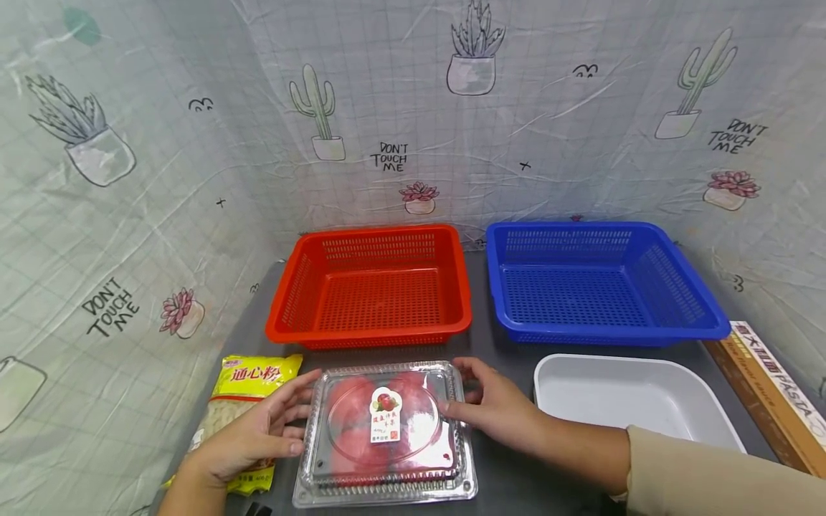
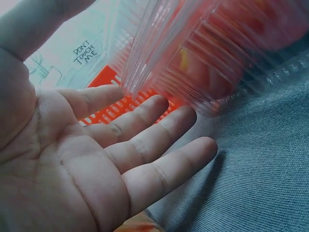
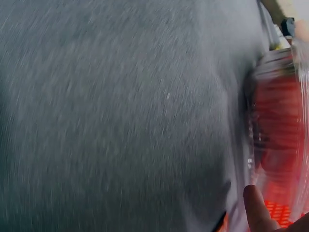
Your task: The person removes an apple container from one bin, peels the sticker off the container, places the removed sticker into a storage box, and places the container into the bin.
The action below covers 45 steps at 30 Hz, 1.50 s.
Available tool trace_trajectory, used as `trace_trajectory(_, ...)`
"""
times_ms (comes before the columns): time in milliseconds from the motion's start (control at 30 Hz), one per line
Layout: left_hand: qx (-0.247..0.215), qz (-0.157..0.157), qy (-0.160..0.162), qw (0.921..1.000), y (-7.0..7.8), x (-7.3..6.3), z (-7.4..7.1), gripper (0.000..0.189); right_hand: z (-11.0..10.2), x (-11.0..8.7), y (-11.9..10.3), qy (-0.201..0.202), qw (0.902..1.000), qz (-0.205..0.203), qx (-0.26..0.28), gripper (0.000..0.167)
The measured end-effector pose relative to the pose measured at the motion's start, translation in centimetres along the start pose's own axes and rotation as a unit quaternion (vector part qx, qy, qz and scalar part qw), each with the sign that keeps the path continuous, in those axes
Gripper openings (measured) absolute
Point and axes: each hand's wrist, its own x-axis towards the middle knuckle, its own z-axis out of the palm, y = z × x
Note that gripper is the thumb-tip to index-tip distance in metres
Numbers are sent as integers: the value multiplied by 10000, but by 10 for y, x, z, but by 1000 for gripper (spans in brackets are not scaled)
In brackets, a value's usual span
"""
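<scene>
A clear plastic box of apples (image 1: 422,459), with a white fruit label on its lid, lies flat on the dark tabletop in the head view. At its left side is my left hand (image 1: 254,437), thumb spread away from nearly straight fingers; the left wrist view shows the palm bare and the fingertips close to the ribbed wall. My right hand (image 1: 500,408) holds the box's far right corner, thumb on the lid and fingers bent along the edge. In the right wrist view one fingertip (image 3: 252,195) shows beside the box; the rest of that hand is mostly out of frame.
A yellow bag of macaroni (image 1: 248,376) lies partly behind my left hand. Behind the box stand a red basket (image 1: 371,335) and a blue basket (image 1: 613,332). To the right are a white tray (image 1: 606,360) and a long pasta box (image 1: 768,401). Patterned cloth walls enclose the table.
</scene>
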Motion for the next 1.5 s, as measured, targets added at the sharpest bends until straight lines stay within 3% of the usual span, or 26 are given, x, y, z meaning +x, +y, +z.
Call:
trace_trajectory(100,200,-43,164,9997,4,1,3,94,-6,0,-3,125,9956,-294,-875,85)
trace_trajectory(233,811,-19,629,9947,12,2,11,89,-11,1,-5,313,9813,-851,-1699,84)
trace_trajectory(433,1950,207,1167,9736,26,6,30,83,-14,3,-11,493,9558,-1757,-2303,70)
trace_trajectory(500,2639,298,1295,9554,30,7,37,83,-14,5,-14,491,9474,-2052,-2407,65)
trace_trajectory(633,3954,384,1612,9034,38,8,52,88,-12,8,-23,428,9251,-2687,-2647,60)
trace_trajectory(700,4339,362,1719,8837,41,9,58,90,-11,9,-28,370,9111,-3006,-2796,59)
trace_trajectory(833,4741,256,1778,8620,48,12,68,92,-7,13,-36,32,8816,-3638,-3007,61)
trace_trajectory(900,4918,215,1804,8515,51,14,72,92,-6,15,-39,-246,8608,-3968,-3177,61)
trace_trajectory(1000,5179,393,1774,8359,56,17,78,90,-4,19,-45,-671,8329,-4323,-3389,60)
trace_trajectory(1067,5360,608,1705,8246,58,19,82,89,-3,21,-48,-907,8221,-4375,-3529,58)
trace_trajectory(1167,5589,800,1566,8104,61,20,87,88,-1,22,-54,-1195,8191,-4258,-3653,57)
trace_trajectory(1500,5987,811,1372,7849,65,23,93,96,3,29,-74,-1892,8028,-3666,-4305,63)
